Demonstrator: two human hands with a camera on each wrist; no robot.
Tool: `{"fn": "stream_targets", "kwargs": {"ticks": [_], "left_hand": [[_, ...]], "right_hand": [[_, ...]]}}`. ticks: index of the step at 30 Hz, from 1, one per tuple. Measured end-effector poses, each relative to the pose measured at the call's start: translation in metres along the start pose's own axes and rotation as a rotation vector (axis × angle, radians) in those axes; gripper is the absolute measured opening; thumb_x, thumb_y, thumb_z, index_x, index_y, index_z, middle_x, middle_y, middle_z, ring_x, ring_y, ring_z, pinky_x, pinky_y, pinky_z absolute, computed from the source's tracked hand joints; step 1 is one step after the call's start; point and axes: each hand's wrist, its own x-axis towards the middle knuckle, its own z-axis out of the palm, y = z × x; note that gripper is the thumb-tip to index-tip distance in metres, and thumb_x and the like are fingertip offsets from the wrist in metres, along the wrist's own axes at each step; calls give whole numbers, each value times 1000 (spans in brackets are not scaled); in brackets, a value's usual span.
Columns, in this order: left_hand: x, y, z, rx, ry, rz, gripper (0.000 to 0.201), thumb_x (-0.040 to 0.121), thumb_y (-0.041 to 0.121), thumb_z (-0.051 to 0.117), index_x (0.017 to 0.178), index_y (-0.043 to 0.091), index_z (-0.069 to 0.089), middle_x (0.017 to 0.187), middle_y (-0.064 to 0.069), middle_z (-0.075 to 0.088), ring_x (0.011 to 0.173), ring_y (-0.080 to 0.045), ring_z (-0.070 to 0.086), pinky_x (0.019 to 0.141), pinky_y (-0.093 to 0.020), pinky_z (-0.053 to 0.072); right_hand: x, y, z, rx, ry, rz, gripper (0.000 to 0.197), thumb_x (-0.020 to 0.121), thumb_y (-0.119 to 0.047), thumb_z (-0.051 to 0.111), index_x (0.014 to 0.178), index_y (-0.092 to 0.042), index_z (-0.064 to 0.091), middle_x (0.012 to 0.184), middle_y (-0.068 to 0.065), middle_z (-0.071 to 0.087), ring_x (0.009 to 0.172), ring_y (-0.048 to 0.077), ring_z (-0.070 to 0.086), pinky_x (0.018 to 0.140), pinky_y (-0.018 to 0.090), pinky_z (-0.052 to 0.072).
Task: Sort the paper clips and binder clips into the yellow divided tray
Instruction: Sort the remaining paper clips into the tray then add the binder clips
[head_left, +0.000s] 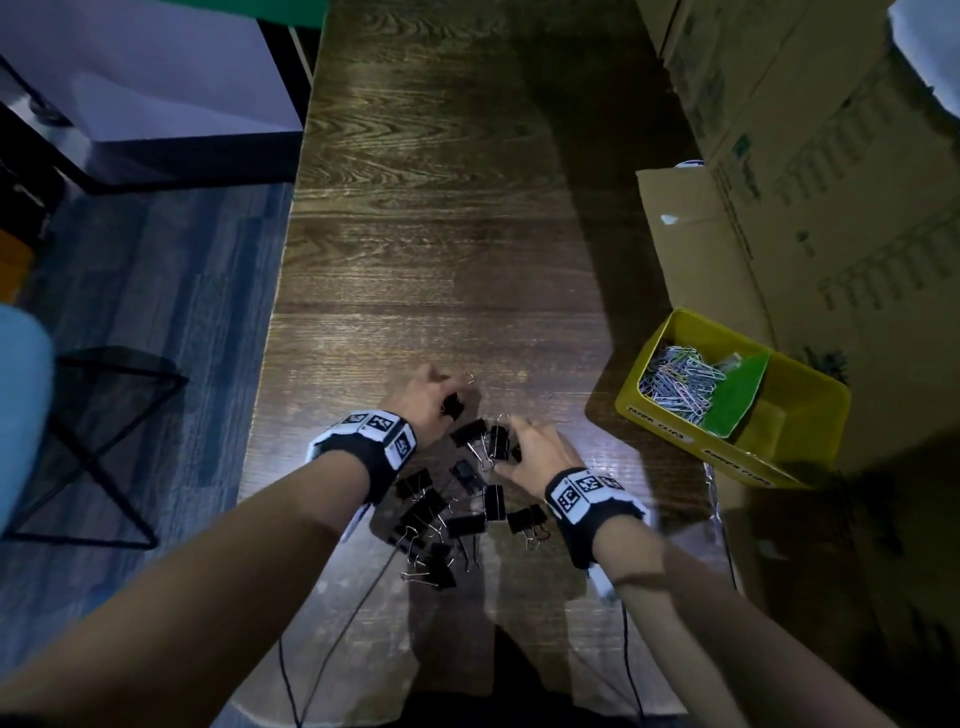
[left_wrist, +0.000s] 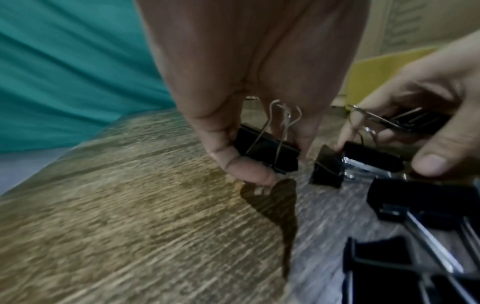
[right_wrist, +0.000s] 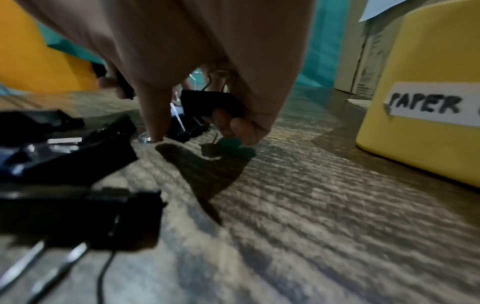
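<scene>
**Both hands gather binder clips; the second compartment waits**

The paper clips (head_left: 675, 382) already lie in a heap in the left compartment of the yellow divided tray (head_left: 810, 441), which stands at the right side of the wooden table (head_left: 441, 234), against the cardboard boxes (head_left: 810, 156). A green divider (head_left: 737, 395) separates this heap from the other compartment, and that one looks empty from the head view. So I judge that the paper clip part is done and the binder clip part is now in hand.

The binder clips (head_left: 447, 519) are scattered on the table near the person, well apart from the tray. The left hand (head_left: 423, 400) pinches one black binder clip (left_wrist: 267, 152) between the thumb and the fingers, just above the wood. The right hand (head_left: 540, 457) is curled round another clip (right_wrist: 211, 102) in its palm, and its fingertips reach down to the next clip of the pile; a small green thing under this hand is too blurred to name.

The next move, as I see it, calls for carrying the held clips to the right and dropping them in the empty compartment, not on the paper clips. The wire handles stick out and can hook one another, so a lifted clip may drag a neighbour with it.
</scene>
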Motion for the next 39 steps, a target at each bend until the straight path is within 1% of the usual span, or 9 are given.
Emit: {"fn": "stream_targets", "kwargs": {"ticks": [6,10,13,15,21,26,31,35,39], "left_hand": [[3,-4,8,77,7,-8,50,86,18,58,133,19,40,136,-12,36,116,-35,48,95,-42,43],[2,-19,7,-41,78,-34,36,81,19,66,114,12,54,116,-13,51,102,-33,56,83,-35,46],[4,-15,-6,-485,80,-149,15,83,16,67,92,11,55,81,-10,55,67,-27,58,49,-30,49],[3,-1,-21,-774,64,-164,10,86,13,64,86,9,55,71,-11,53,54,-21,55,41,-28,50],[-2,109,-58,-1092,-164,66,13,88,12,58,93,0,60,73,-22,58,49,-19,54,43,-22,49],[10,225,-51,-1202,-333,155,8,92,14,53,85,11,55,77,-11,58,54,-18,60,42,-22,51],[30,301,-33,-1063,-329,106,14,90,16,57,80,9,51,82,-11,55,59,-22,59,46,-25,56],[44,333,-17,-850,-249,128,15,87,22,61,87,7,59,89,-16,63,84,-30,63,72,-45,58],[49,339,-10,-578,-218,244,38,89,34,56,117,8,58,113,-16,64,100,-30,60,86,-30,49]], "right_hand": [[-3,7,4,-62,100,-37,55,89,-36,58,131,-8,36,129,15,49,116,31,51,92,36,44],[-19,23,-16,150,152,26,47,87,-40,55,122,-10,45,125,10,50,114,25,50,93,31,43],[-39,45,-42,343,249,34,30,88,-39,56,109,-18,52,114,2,55,107,19,52,89,27,39],[-54,62,-61,566,291,58,19,89,-39,56,103,-26,54,112,-3,59,104,15,55,89,32,41],[-89,122,-108,782,564,287,28,92,-40,51,115,-25,51,113,-1,57,106,19,51,89,31,36],[-92,167,-125,651,658,457,53,79,-55,50,109,-12,59,111,11,62,107,29,55,92,37,43],[-97,193,-123,522,538,465,41,78,-34,66,111,-11,61,110,13,66,109,32,56,93,41,47],[-111,197,-123,472,675,461,47,85,-15,59,131,-12,52,130,15,51,121,32,48,105,40,39],[-120,201,-118,492,760,583,51,86,-11,56,135,-11,44,137,17,42,128,34,40,107,39,31]]}}
